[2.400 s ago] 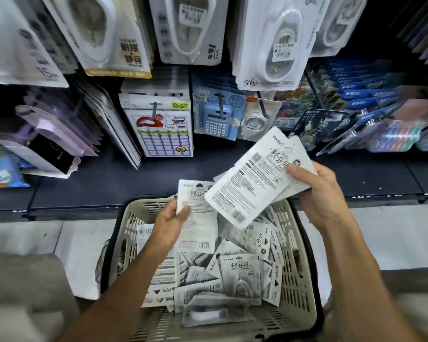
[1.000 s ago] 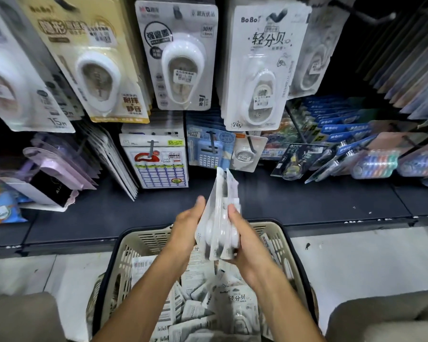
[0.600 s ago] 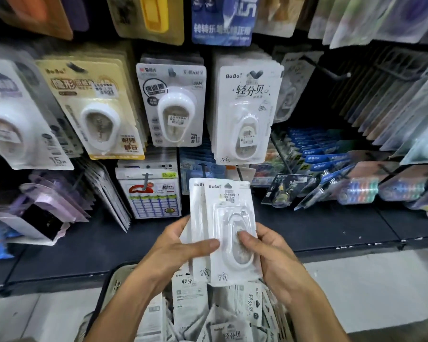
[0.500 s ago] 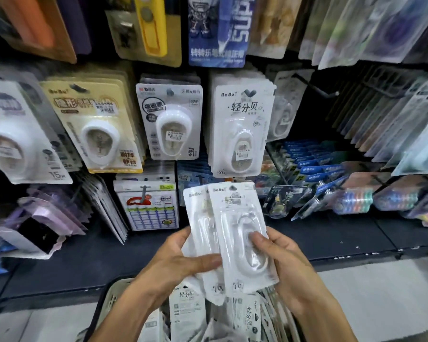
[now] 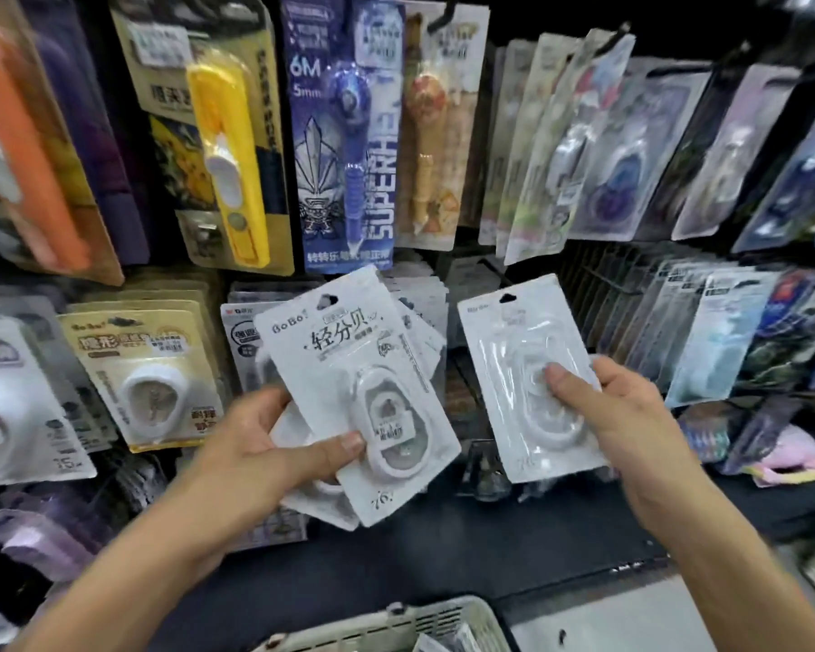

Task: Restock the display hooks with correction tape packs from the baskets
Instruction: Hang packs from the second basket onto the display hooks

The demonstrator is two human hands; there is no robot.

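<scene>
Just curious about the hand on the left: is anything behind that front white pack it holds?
Yes. Behind the front pack, the left hand holds more white packs; only their edges show, so their number is hidden.

2 hands (image 5: 255, 456), 1 basket (image 5: 396, 625)

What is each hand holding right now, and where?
Left hand grips stacked packs at their lower left; right hand pinches single pack over its blister.
</scene>
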